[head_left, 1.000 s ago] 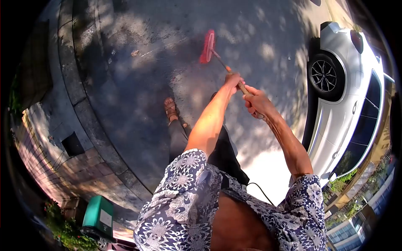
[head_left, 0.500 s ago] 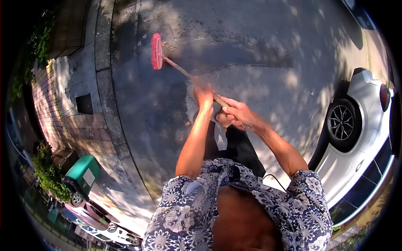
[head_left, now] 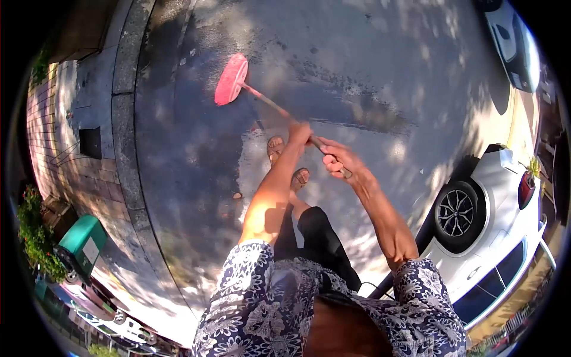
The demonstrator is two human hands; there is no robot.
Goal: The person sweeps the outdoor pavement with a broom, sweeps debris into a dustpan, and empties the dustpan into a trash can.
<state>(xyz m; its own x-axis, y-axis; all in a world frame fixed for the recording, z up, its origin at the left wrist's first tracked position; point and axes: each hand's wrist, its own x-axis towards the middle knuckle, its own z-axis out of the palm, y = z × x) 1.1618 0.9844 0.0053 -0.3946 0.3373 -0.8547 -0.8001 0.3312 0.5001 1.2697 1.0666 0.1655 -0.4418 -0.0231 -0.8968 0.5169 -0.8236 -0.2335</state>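
Note:
A broom with a pink bristle head point(head_left: 231, 80) and a long thin handle point(head_left: 267, 102) slants across the middle of the view. My left hand point(head_left: 300, 132) is wrapped round the handle partway down. Nearer the upper end, my right hand point(head_left: 340, 160) grips the same handle, whose tip sticks out below the fingers. The broom head is over dark, wet-looking pavement point(head_left: 196, 131), up and to the left of both hands. Whether the bristles touch the ground I cannot tell.
A stone curb point(head_left: 126, 119) runs along the left, with a brick sidewalk point(head_left: 89, 178) and a green bin point(head_left: 83, 241) beyond. A white car point(head_left: 493, 220) stands close on the right, another car point(head_left: 514, 47) farther up. My sandalled feet point(head_left: 275, 147) show below the handle.
The broom head has turned to show a wider, tilted face. Both hands still hold the handle. The view has shifted, and my feet are now more visible below the hands.

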